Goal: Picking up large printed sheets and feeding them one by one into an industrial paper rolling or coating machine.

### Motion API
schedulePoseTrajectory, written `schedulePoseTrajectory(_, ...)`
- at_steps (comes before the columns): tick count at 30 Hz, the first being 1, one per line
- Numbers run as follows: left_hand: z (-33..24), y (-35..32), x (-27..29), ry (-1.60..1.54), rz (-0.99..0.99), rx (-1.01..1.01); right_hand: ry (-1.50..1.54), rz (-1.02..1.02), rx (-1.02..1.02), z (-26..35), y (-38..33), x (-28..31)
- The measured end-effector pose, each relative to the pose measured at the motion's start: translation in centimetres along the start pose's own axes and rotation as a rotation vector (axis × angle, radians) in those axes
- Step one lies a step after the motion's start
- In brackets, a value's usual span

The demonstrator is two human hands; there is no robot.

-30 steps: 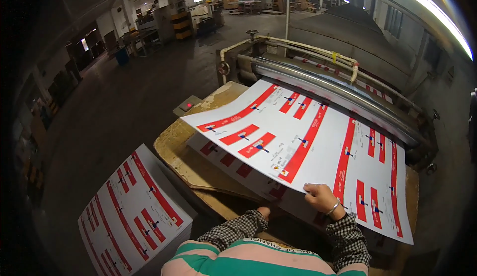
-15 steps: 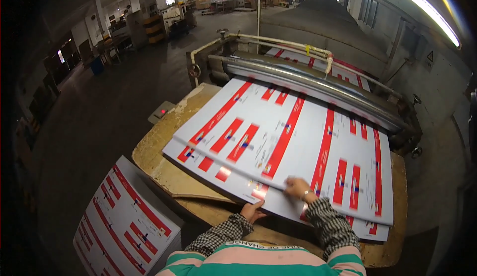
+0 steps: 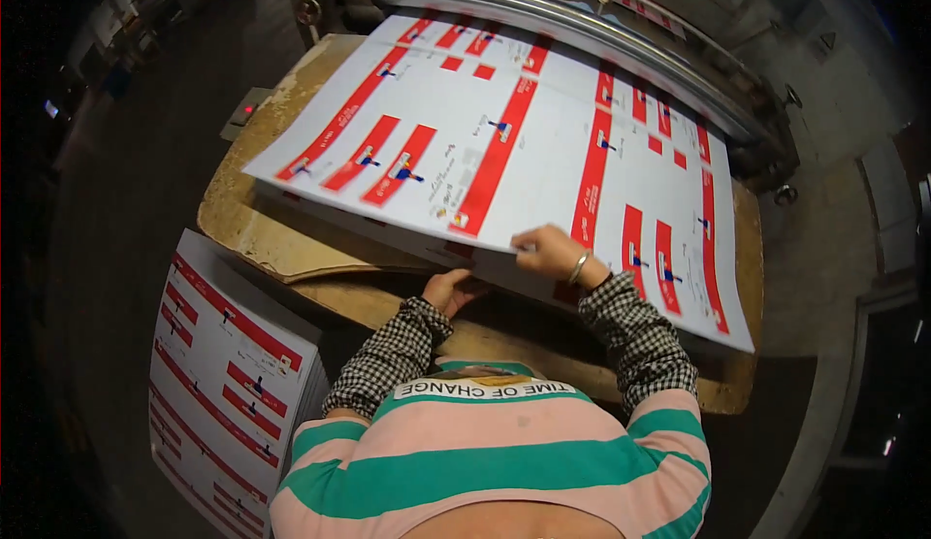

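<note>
A large white printed sheet [image 3: 543,141] with red bars slopes up from the board toward the rollers, its near edge raised. My right hand [image 3: 551,253], with a bracelet on the wrist, pinches that near edge around its middle. A second sheet [image 3: 402,231] lies underneath in shadow, mostly covered. My left hand [image 3: 451,292] is lower and to the left, closed at the edge of this under sheet. Its fingertips are partly hidden. The far end of the upper sheet meets the metal roller [image 3: 572,25] of the machine.
Worn wooden boards [image 3: 262,233] form the feeding table under the sheets. A tall stack of similar printed sheets [image 3: 218,374] stands at the lower left. A small box with a red light [image 3: 246,110] is at the table's left side. A handwheel [image 3: 786,195] sticks out on the right.
The upper sheet has moved toward the rollers and its near edge is raised. The under sheet, visible before along the front, is now mostly covered. My view has tilted down.
</note>
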State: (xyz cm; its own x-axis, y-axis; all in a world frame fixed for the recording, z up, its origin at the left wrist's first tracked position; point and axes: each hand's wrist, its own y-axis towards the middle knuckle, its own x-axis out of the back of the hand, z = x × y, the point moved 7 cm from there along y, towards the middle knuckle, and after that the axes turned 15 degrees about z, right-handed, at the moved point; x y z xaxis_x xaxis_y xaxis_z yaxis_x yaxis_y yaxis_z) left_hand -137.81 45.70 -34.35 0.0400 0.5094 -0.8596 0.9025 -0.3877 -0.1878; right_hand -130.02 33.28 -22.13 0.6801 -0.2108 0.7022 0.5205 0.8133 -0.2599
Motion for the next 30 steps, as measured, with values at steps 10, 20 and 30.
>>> schedulePoseTrajectory(10,1.3,-0.3,0.3,0.128,-0.152,0.050,0.005,-0.180,0.103,-0.3,-2.5,-4.4)
schedulePoseTrajectory(20,0.3,-0.1,-0.1,0.161,-0.098,0.051,0.002,-0.273,-0.340,-7.0,2.1,0.7)
schedulePoseTrajectory(30,-0.2,-1.0,-1.0,0.098,0.028,0.141,-0.153,0.156,-0.072,-1.6,1.3,-3.8)
